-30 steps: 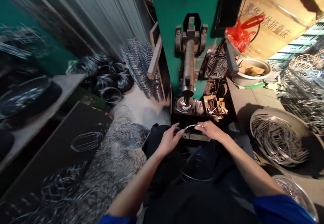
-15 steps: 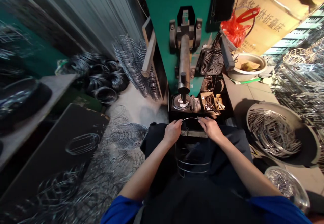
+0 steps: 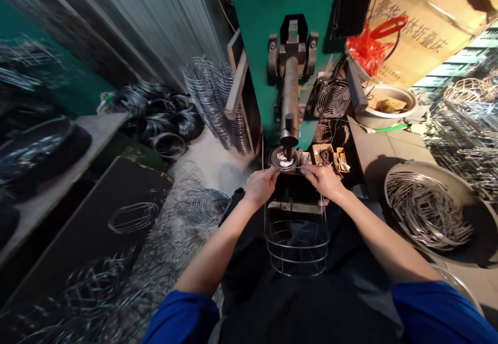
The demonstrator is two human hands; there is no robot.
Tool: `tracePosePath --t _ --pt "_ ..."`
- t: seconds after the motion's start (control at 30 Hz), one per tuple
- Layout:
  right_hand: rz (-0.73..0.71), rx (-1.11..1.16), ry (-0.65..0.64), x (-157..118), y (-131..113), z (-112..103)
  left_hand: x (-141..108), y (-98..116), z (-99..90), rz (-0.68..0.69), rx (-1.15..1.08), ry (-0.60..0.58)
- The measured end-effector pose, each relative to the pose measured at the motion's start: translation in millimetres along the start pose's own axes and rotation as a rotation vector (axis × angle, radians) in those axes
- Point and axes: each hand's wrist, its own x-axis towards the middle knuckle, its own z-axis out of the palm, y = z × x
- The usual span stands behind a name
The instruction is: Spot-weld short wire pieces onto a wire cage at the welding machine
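Okay, so both hands just moved the frame (image 3: 298, 247) up toward 12 o'clock. Its top edge was short of the tip (image 3: 288, 153) a moment ago; now it's right by it, contact unclear. Left hand (image 3: 260, 186) pinches that edge at 8 o'clock from the tip, right hand (image 3: 327, 180) at 4, so the grip's thumb-and-fingers on both. Rest stretches to 6. Looks like lining-up to me.

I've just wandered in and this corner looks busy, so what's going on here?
A person is holding a wire frame with both bare hands. The left hand and right hand grip its far end, near the tip of a green machine; whether wire and tip touch is unclear. The frame's curved rings hang over the person's lap. To the right, a round basin holds loose wire pieces.
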Motion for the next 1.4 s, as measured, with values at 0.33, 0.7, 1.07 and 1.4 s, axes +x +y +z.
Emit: tracePosePath --t 0.33,0.7,1.07,1.4 --pt "-0.032 -0.07 -0.016 18.9 -7.1 -16.1 6.4 10.7 -16.7 -0.064 0.066 -0.011" --pt "-0.069 -0.067 -0.086 27.2 -15.0 -22.9 3.9 13.1 -23.7 -0.085 0.041 -0.016" --pt "-0.066 -0.014 -0.095 33.4 -17.2 -24.2 8.1 6.5 -19.3 -0.069 0.032 0.004" --pt "-0.02 -0.017 -0.128 35.1 -21.4 -27.6 8.7 7.6 -22.3 -0.061 0.03 -0.01"
